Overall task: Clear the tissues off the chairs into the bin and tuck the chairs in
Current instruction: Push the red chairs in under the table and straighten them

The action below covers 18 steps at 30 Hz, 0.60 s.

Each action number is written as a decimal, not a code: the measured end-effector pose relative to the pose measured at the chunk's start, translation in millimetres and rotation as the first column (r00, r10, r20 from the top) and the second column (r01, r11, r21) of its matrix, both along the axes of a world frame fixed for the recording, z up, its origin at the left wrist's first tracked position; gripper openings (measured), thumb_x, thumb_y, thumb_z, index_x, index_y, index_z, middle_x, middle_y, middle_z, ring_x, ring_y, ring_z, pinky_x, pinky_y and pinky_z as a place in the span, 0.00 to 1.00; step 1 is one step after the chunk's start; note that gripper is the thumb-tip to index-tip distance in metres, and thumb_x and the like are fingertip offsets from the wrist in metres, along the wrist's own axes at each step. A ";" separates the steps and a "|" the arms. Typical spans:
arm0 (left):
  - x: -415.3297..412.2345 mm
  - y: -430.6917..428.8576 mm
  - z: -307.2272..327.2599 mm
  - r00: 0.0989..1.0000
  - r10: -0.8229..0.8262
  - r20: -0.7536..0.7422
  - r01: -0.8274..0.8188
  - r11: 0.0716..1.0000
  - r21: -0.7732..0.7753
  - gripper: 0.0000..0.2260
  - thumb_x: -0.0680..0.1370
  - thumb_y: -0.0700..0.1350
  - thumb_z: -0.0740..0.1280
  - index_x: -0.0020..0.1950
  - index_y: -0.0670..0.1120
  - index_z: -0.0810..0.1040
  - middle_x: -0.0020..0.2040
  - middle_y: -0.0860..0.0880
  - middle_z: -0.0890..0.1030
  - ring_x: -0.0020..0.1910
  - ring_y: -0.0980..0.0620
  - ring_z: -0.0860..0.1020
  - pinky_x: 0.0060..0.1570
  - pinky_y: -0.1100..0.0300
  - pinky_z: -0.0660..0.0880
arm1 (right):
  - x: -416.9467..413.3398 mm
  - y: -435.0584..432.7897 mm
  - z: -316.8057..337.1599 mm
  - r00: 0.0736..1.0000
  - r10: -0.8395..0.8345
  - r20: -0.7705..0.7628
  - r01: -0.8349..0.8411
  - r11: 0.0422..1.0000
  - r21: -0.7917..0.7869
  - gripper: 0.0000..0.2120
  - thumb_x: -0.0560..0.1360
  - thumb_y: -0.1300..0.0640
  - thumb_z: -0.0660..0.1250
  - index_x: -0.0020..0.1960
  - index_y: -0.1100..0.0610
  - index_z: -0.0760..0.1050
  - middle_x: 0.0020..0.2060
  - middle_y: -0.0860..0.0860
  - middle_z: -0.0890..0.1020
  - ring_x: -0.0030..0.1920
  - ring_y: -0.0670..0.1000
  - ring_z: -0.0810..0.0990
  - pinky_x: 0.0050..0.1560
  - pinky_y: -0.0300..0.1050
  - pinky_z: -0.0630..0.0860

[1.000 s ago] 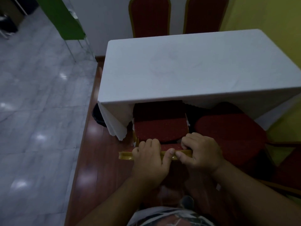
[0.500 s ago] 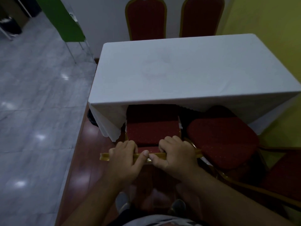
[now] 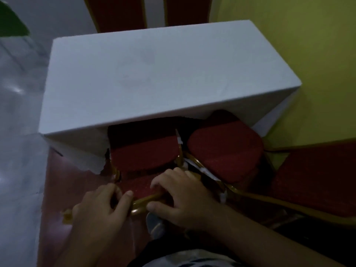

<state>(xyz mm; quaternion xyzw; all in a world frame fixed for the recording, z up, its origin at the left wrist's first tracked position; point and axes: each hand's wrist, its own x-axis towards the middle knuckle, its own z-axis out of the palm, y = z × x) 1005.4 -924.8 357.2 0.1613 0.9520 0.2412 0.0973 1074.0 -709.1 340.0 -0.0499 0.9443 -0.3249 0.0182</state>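
The gilt top rail (image 3: 147, 203) of a chair back is gripped by both hands: the left hand (image 3: 98, 211) is closed over it near the left end, thumb laid along the near side, and the right hand (image 3: 185, 199) is clamped on it just to the right, fingers (image 3: 163, 180) curled over onto the red padding. The two thumbs nearly meet on the rail. The chair (image 3: 144, 151) held this way is pushed partly under the table (image 3: 154, 74); the front of its seat is hidden in shadow beneath the white cloth (image 3: 77, 147), while the rear of the seat and the back remain outside.

Just beside it on the right, a second chair (image 3: 225, 149) is seen with its seat angled and only its far corner under the cloth. A third red seat (image 3: 316, 176) lies at the right edge, well clear of the table. Two more chair backs (image 3: 150, 12) stand at the far side.

No tissues can be made out on the visible seats, and no bin is in view. The step in hand is judged to be the tucking in of the left chair. The next move would call for a level forward push until the back meets the table edge, with the neighbouring chair's frame kept from catching
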 end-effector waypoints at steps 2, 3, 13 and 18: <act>1.9 29.6 9.1 0.998 -0.059 0.013 0.059 0.998 0.026 0.16 0.71 0.65 0.58 0.34 0.55 0.71 0.30 0.58 0.75 0.34 0.62 0.72 0.36 0.54 0.65 | 23.2 38.5 4.3 0.999 -0.053 0.005 0.053 0.999 -0.001 0.19 0.76 0.32 0.59 0.61 0.40 0.69 0.52 0.36 0.73 0.54 0.39 0.70 0.57 0.43 0.67; 5.0 48.6 14.0 0.994 -0.109 0.004 0.109 0.993 0.042 0.15 0.71 0.65 0.58 0.34 0.56 0.71 0.31 0.58 0.75 0.35 0.61 0.72 0.37 0.54 0.65 | 36.9 61.0 6.6 0.995 -0.096 0.002 0.096 0.995 0.034 0.18 0.76 0.32 0.59 0.61 0.40 0.70 0.53 0.35 0.73 0.56 0.38 0.70 0.56 0.42 0.66; 106.5 302.3 -2.6 0.874 -0.483 0.062 0.453 0.853 0.260 0.10 0.73 0.63 0.60 0.43 0.58 0.72 0.39 0.61 0.76 0.43 0.61 0.73 0.44 0.54 0.69 | 194.4 381.7 45.7 0.916 -0.401 -0.035 0.362 0.783 0.505 0.13 0.74 0.37 0.61 0.44 0.45 0.77 0.45 0.40 0.78 0.50 0.49 0.77 0.52 0.52 0.70; 173.3 456.8 -8.5 0.872 -0.447 0.202 0.381 0.876 0.295 0.12 0.74 0.64 0.59 0.44 0.57 0.70 0.42 0.59 0.76 0.45 0.58 0.72 0.47 0.52 0.68 | 235.7 522.5 41.5 0.917 -0.396 0.048 0.324 0.810 0.490 0.17 0.75 0.37 0.57 0.42 0.47 0.77 0.42 0.45 0.77 0.48 0.51 0.74 0.52 0.50 0.64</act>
